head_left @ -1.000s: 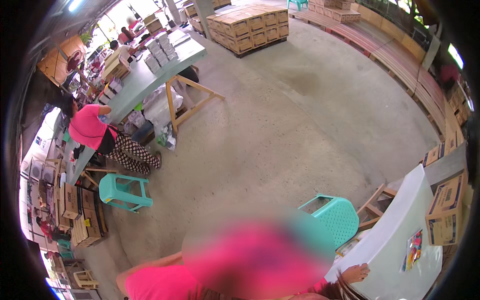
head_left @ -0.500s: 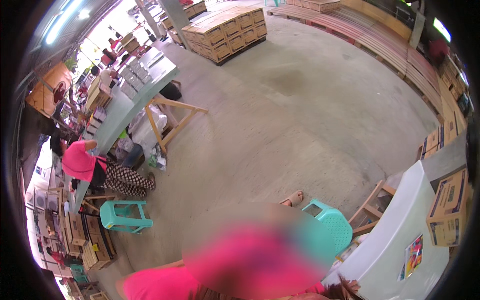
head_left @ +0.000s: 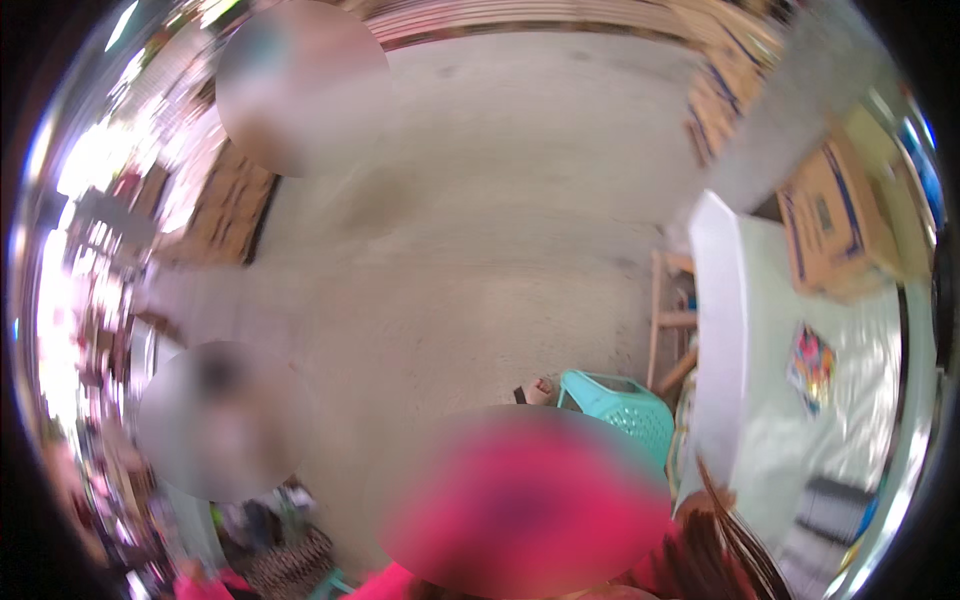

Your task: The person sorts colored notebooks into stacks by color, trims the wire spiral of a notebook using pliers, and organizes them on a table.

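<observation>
My pink top [head_left: 530, 500] fills the lower middle, mostly under a blur. At the near edge of the white-covered table [head_left: 770, 450], a small skin-coloured patch looks like part of my right hand [head_left: 712, 503]. Strands of brown hair [head_left: 735, 535] hang across it, and its fingers are too blurred to read. No held thing shows there. My left hand is out of the picture. On the table lie a colourful printed packet [head_left: 811, 368] and a dark grey stack [head_left: 835, 508]. An open cardboard carton [head_left: 835, 220] stands at the table's far end.
A turquoise plastic stool [head_left: 625, 410] stands against the table's left side, near a sandalled foot [head_left: 539, 390]. Wooden trestle legs [head_left: 675, 320] support the table. Stacked cartons [head_left: 225, 205] and wooden pallets [head_left: 540, 18] lie farther off. Another person in patterned trousers [head_left: 290, 565] is at lower left.
The view has swung to the right, smearing the left side. The white table, packet and carton now show more fully, and the dark grey stack has come into view.
</observation>
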Tool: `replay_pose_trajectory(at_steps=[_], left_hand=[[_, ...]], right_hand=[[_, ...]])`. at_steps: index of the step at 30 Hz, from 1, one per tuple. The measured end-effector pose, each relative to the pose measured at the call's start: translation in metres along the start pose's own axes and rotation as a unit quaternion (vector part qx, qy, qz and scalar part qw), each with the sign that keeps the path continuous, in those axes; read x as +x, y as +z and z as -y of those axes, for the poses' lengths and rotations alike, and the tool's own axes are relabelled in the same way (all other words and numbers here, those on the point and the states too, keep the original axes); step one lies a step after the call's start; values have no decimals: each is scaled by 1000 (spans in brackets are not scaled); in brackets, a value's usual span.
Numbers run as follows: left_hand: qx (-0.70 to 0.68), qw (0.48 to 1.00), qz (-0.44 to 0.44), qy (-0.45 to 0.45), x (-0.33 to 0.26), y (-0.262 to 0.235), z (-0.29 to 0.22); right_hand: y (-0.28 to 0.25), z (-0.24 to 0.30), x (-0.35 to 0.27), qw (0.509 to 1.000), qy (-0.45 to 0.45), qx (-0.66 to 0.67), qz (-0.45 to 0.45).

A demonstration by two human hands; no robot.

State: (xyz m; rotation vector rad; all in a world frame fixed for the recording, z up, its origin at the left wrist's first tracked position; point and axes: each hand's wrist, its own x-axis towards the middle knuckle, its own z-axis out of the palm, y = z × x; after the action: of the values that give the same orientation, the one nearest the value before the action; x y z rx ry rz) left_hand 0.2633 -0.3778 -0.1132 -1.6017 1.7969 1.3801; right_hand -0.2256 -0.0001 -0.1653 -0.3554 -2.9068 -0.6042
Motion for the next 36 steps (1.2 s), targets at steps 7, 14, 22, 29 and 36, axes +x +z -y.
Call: replay_pose_trajectory(at_steps=[7,14,22,29,36], left_hand=[[204,964,116,122,74,-115,-84],[533,773,203,277,128,-208,-202],[575,597,48,557,169,-112,-454],[466,545,240,655,100,39,-500],[410,406,355,736,23,216,-441]], right_hand=[[-2,-25,-16,954,-110,236,-151],[-88,6,-62,903,63,418,72],[2,25,-424,812,74,458,354],[-37,75,-712,409,635,458,469],[-67,73,-662,392,622,616,284]])
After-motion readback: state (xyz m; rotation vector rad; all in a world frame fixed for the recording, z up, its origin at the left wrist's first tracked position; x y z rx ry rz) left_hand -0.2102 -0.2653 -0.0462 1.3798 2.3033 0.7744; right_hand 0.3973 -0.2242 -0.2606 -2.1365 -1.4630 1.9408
